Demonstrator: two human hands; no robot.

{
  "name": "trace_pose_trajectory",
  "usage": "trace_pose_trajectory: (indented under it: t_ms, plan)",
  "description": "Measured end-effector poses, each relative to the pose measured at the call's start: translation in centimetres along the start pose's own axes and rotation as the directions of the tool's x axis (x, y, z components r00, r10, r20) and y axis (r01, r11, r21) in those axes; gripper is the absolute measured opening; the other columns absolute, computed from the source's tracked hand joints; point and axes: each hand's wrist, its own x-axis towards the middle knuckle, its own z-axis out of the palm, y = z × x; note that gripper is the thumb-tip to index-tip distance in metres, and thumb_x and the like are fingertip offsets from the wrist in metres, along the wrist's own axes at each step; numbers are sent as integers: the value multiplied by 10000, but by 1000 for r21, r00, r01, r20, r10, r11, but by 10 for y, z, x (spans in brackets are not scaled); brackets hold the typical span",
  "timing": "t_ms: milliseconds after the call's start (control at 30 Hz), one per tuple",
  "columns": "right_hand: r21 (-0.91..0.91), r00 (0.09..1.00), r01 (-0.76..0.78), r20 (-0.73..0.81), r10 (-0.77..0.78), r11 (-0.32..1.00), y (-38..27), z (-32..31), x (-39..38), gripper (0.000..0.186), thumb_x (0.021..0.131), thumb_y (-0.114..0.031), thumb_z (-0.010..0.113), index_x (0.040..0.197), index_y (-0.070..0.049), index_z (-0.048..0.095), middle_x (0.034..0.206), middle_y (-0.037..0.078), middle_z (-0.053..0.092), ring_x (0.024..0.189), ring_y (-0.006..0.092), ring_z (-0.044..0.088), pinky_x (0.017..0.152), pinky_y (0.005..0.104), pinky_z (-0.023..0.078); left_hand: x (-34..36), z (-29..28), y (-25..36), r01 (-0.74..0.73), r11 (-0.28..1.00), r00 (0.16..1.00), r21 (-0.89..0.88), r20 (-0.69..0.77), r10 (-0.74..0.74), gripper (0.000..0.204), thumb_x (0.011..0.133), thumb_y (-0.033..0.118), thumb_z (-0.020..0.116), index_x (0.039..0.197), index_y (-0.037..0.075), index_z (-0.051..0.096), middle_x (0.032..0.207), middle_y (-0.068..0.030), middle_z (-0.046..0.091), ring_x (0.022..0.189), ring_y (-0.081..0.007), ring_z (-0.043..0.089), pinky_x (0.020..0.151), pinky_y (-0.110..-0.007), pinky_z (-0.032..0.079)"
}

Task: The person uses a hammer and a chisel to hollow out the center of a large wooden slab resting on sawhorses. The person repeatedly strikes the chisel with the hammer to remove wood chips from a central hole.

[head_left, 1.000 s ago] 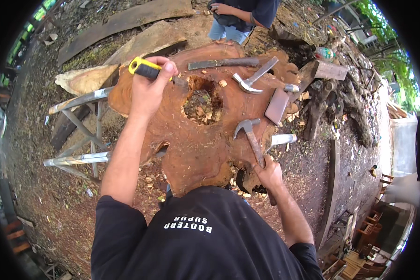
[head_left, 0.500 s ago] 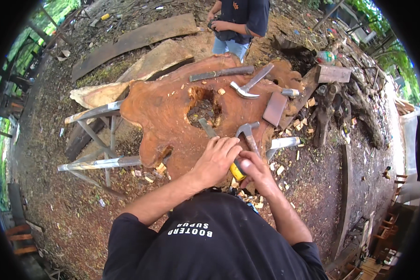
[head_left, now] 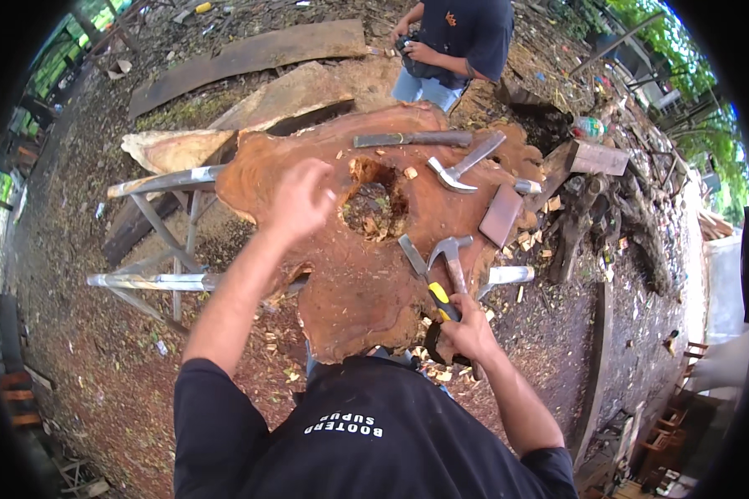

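A thick reddish-brown wood slab with wavy edges lies before me, a rough hole cut through it. My left hand is raised over the slab left of the hole, slightly blurred, fingers apart and holding nothing. My right hand grips the handle of a claw hammer near the slab's front right edge. A chisel with a yellow and black handle slants alongside, its butt against that hand; whether the fingers hold it too, I cannot tell.
On the slab lie a second claw hammer, a long wood-handled tool and a brown rectangular block. Metal trestle bars jut out left. Opposite stands a person holding a dark object. Roots lie right.
My left hand has left the chisel and swung left and away over the slab. My right hand has moved slightly right and nearer the body, now around the hammer's handle. The view has shifted a little.
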Motion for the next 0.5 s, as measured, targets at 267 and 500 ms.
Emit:
trace_pose_trajectory:
  t_ms: [267, 500]
  plan:
    - [-221, 992, -1, -122, -26, 975, -36, -41, -5, 355, 960, -250, 580, 1248, -48, 630, 927, 285, 701, 938, 412, 708, 846, 451, 535, 85, 25, -166, 285, 932, 941, 222, -250, -228, 466, 962, 416, 592, 1333, 134, 595, 1375, -160, 567, 1333, -360, 467, 1118, -513, 371]
    - [-574, 923, 315, -1, -386, 755, -97, -84, 6, 412, 814, -37, 695, 1218, -43, 617, 1024, 221, 643, 898, 401, 682, 785, 448, 560, 99, 61, -178, 330, 849, 914, 413, -364, -178, 449, 972, 447, 547, 1316, 167, 623, 1435, -129, 516, 1361, -369, 412, 1154, -575, 269]
